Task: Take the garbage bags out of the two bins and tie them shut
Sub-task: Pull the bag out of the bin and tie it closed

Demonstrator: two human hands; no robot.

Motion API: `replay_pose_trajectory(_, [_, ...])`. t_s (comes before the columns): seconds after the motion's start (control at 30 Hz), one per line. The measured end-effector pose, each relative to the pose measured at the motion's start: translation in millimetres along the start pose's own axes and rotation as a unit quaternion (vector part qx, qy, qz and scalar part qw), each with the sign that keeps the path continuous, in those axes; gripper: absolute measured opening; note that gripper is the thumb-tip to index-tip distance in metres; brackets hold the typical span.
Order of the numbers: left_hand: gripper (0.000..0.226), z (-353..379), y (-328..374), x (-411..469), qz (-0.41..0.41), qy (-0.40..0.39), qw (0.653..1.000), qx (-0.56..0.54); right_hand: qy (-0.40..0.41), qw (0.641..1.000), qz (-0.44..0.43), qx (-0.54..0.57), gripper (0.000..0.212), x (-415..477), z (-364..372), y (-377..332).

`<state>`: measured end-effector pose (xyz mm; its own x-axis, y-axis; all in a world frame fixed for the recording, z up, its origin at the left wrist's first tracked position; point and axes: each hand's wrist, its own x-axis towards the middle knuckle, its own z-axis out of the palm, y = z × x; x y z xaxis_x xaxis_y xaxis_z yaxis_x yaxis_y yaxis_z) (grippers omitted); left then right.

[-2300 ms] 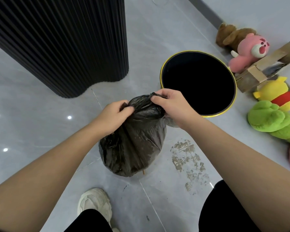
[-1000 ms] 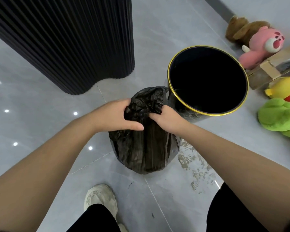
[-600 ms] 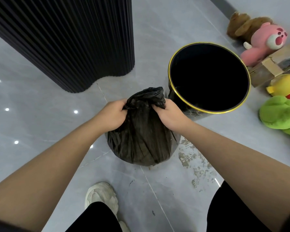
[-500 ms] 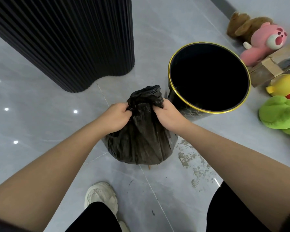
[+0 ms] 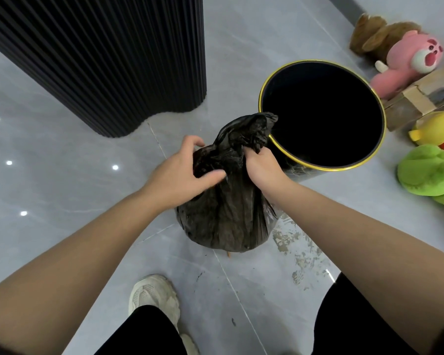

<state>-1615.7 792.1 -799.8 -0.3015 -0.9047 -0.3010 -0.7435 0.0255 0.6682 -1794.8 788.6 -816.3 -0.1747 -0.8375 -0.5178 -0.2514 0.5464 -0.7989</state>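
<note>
A full black garbage bag (image 5: 226, 216) sits on the grey tiled floor in front of me, its gathered top bunched upward. My right hand (image 5: 260, 165) is clenched on the bag's neck from the right. My left hand (image 5: 185, 172) rests against the neck from the left with its fingers spread around the plastic, thumb across the front. Just behind and to the right stands a black round bin (image 5: 280, 160) with a gold rim; its inside is dark and shows no bag. Only one bin is in view.
A tall black ribbed column (image 5: 108, 60) stands at the back left. Plush toys lie along the right wall: brown (image 5: 374, 34), pink (image 5: 410, 60), yellow (image 5: 436, 126), green (image 5: 431, 172), beside a cardboard box (image 5: 415, 98). My white shoe (image 5: 154, 298) is below the bag. Dirt marks (image 5: 300, 249) stain the floor.
My left hand has loosened from a fist on the bag's neck to spread fingers around it. The bunched top now stands higher and leans toward the bin. My right hand keeps its hold.
</note>
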Motion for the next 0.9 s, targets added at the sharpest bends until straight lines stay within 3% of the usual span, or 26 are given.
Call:
replay_pose_trajectory(0.07, [0.1,6.4,5.3,-5.4,0.001,-0.043,0.992,0.116,0.014,0.999,0.013,0.027,0.034,1.9,0.1,2.0])
replay_pose_trajectory(0.1, [0.1,12.4,6.5,-5.9,-0.003,-0.056,0.983,0.175,0.017,0.999,0.016,0.037,0.033,2.9,0.3,2.6])
replay_pose_trajectory(0.13, [0.086,18.2,7.0,-5.2,-0.002,-0.059,0.971,0.23,0.015,0.999,0.016,0.044,0.033,2.8,0.4,2.5])
replay_pose_trajectory(0.2, [0.034,22.8,6.1,-2.1,0.013,-0.012,0.96,0.278,-0.001,1.0,-0.006,0.025,0.032,2.5,-0.9,2.9])
replay_pose_trajectory(0.27, [0.018,19.2,1.8,3.6,-0.016,0.032,0.977,0.21,-0.021,0.998,-0.049,-0.038,0.028,1.6,-6.7,2.3])
replay_pose_trajectory(0.37, [0.026,6.6,-8.4,12.2,-0.104,0.063,0.991,0.054,-0.052,0.993,-0.072,-0.076,0.04,-1.8,-13.6,0.5])
replay_pose_trajectory(0.47, [0.025,0.2,-16.0,20.4,-0.138,0.089,0.986,-0.035,-0.083,0.988,-0.062,-0.11,0.045,-5.4,-13.4,0.0])
replay_pose_trajectory(0.57, [0.031,4.0,-11.5,20.4,-0.146,0.088,0.983,-0.062,-0.141,0.984,-0.067,-0.087,0.044,-15.6,-15.9,-5.4])
replay_pose_trajectory(0.7, [0.034,7.2,-5.5,22.1,-0.138,0.093,0.985,-0.051,-0.23,0.967,-0.102,-0.029,0.005,-19.5,-16.7,-7.2])
replay_pose_trajectory(0.8, [0.039,2.9,-4.7,24.8,-0.127,0.061,0.988,-0.07,-0.253,0.947,-0.159,-0.119,0.028,-14.9,-12.5,-5.2])
replay_pose_trajectory(0.9, [0.037,-4.2,-3.8,23.2,-0.089,0.015,0.989,-0.114,-0.229,0.913,-0.211,-0.266,0.014,-10.1,-6.4,1.3])
